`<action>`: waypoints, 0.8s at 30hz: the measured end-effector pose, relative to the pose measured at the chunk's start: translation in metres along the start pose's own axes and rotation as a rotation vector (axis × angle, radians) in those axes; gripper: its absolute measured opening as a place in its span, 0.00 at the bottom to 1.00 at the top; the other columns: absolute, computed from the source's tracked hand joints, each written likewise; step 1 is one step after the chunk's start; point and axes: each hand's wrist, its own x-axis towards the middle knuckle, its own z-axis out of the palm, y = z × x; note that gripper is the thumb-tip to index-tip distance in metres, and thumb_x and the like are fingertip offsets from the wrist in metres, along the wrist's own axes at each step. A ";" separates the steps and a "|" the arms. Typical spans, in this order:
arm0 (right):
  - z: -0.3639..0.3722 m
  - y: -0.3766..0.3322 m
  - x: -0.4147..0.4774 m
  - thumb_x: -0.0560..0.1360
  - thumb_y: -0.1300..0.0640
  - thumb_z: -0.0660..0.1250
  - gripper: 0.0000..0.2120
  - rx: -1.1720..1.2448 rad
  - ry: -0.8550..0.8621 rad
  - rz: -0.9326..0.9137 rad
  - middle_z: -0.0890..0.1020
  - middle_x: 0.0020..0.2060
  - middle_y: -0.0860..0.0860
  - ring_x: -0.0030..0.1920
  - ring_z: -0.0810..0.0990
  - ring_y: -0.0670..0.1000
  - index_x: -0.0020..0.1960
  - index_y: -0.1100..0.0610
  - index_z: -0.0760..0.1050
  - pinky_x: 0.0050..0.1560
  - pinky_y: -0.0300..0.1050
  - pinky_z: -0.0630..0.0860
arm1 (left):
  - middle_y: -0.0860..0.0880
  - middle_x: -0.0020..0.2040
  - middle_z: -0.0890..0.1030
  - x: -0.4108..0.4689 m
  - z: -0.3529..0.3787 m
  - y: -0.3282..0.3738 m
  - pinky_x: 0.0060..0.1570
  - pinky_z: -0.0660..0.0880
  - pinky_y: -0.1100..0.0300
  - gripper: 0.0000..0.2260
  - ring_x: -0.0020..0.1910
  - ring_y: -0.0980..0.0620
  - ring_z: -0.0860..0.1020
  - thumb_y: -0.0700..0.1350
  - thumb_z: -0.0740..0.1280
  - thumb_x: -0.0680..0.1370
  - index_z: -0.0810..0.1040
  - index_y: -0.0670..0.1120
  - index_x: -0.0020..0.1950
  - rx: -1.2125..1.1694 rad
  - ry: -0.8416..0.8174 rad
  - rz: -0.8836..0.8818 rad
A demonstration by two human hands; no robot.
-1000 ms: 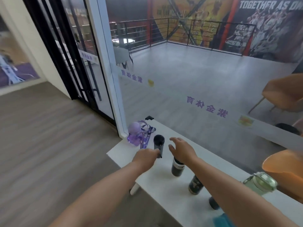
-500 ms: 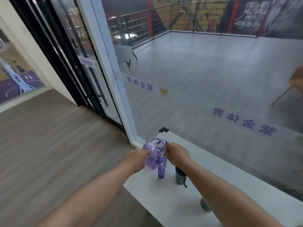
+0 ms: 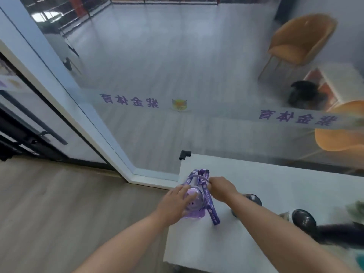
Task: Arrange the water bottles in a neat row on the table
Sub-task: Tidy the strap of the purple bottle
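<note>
1. Two bare hands met on the purple bottle (image 3: pixel 194 206), which stood on the white table (image 3: pixel 275 184) near its left end, a little way in from the black corner guard (image 3: pixel 184 154).
2. The left hand (image 3: pixel 174 203) lay against the purple bottle's left side and domed lid, fingers (image 3: pixel 188 198) curled over the top and pressed to it.
3. The right hand (image 3: pixel 221 188) was closed in a pinch on the purple strap (image 3: pixel 210 209) just right of the purple bottle's top; the strap looped up behind the lid and its free end trailed down onto the table at the bottle's right.
4. A dark bottle (image 3: pixel 254 199) stood right of the purple bottle, partly hidden behind the right forearm.
5. A second dark-capped bottle (image 3: pixel 304 219) stood further right of the purple bottle, well apart from it.
6. A greenish blurred object (image 3: pixel 356 210) sat farthest right of the purple bottle at the frame edge; what it was could not be told.
7. Beyond the purple bottle rose a glass wall (image 3: pixel 157 85) with purple lettering, and through it showed an orange chair (image 3: pixel 301 40).
</note>
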 end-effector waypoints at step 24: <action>-0.017 -0.005 0.066 0.84 0.56 0.60 0.10 0.353 0.268 0.108 0.80 0.45 0.49 0.45 0.77 0.52 0.54 0.56 0.80 0.45 0.47 0.72 | 0.41 0.73 0.63 0.074 -0.007 -0.029 0.68 0.65 0.38 0.42 0.65 0.36 0.68 0.42 0.77 0.63 0.64 0.52 0.74 0.107 0.140 0.066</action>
